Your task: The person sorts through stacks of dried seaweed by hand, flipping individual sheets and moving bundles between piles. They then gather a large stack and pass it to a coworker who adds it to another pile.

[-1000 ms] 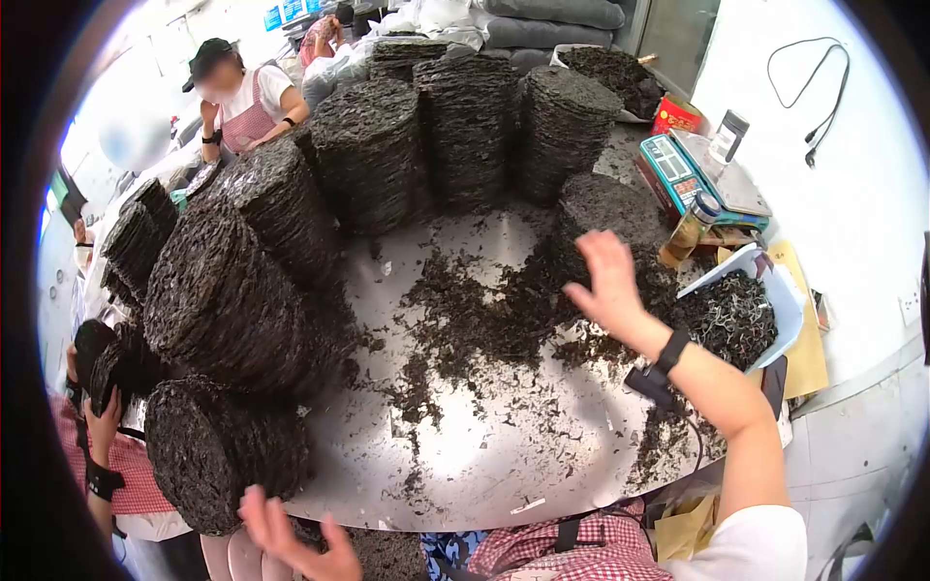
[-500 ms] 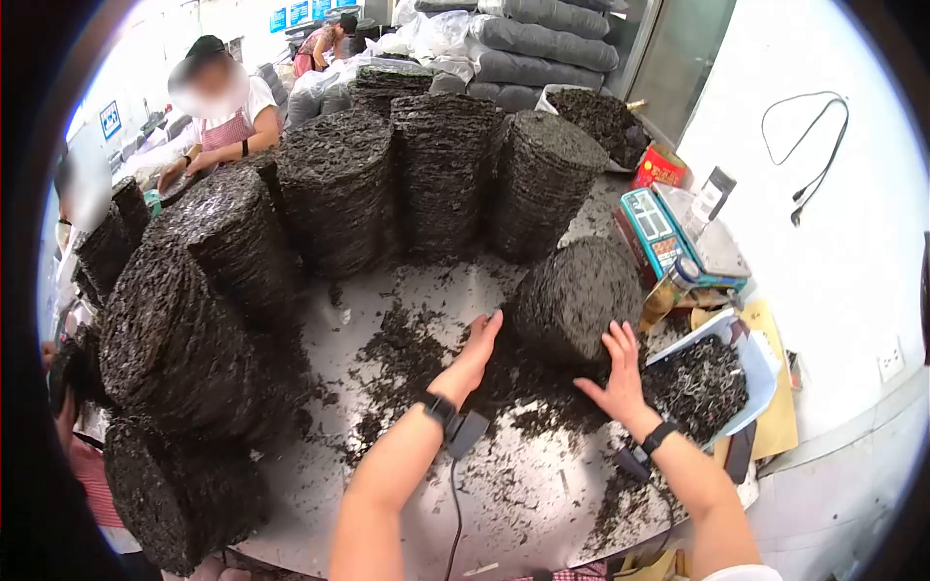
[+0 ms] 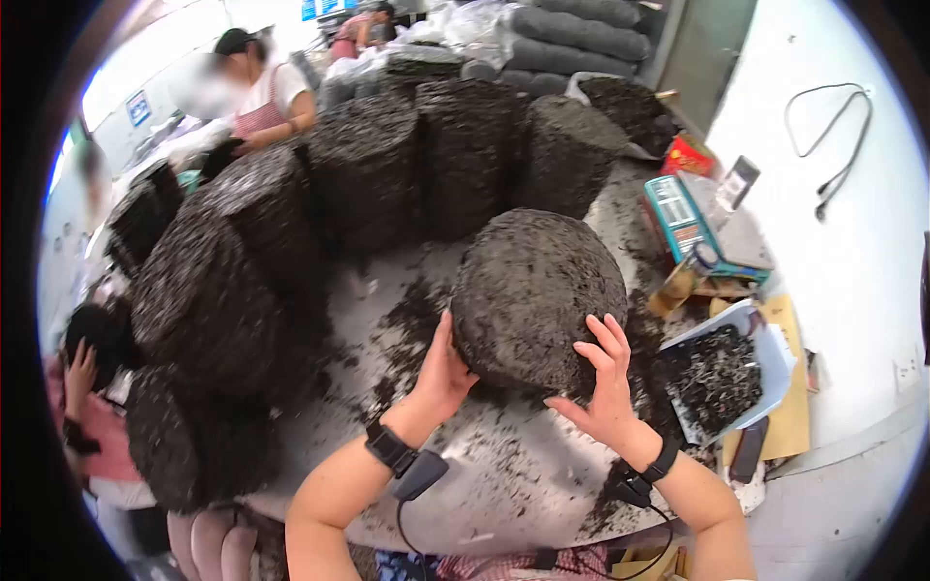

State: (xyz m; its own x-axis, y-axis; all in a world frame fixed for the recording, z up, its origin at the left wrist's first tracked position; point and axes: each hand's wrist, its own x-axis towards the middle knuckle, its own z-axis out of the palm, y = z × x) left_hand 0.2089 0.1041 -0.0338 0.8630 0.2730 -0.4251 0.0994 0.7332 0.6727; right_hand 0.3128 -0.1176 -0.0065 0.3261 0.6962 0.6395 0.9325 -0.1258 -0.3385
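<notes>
A round stack of dark dried seaweed sheets (image 3: 538, 295) is tilted between my two hands over the table, its flat round face turned up toward me. My left hand (image 3: 445, 378) presses against its lower left side, with part of the fingers hidden behind it. On the lower right, my right hand (image 3: 607, 380) grips the rim with fingers bent over the face and thumb pointing left. Whether the bottom edge touches the table cannot be seen. Loose dark flakes (image 3: 412, 320) lie around it on the white table (image 3: 465, 499).
Tall seaweed stacks (image 3: 363, 169) curve along the back and left. At right are a teal-edged scale (image 3: 673, 208), a jar (image 3: 683, 281), and a light-blue bin (image 3: 775, 363) of scraps. Co-workers (image 3: 276, 102) are at the back and left. A cable (image 3: 402, 528) runs from my left wrist.
My hands have closed in on the seaweed stack. It has moved left and toward me, and its round face is tipped further up. The camera view has shifted a little.
</notes>
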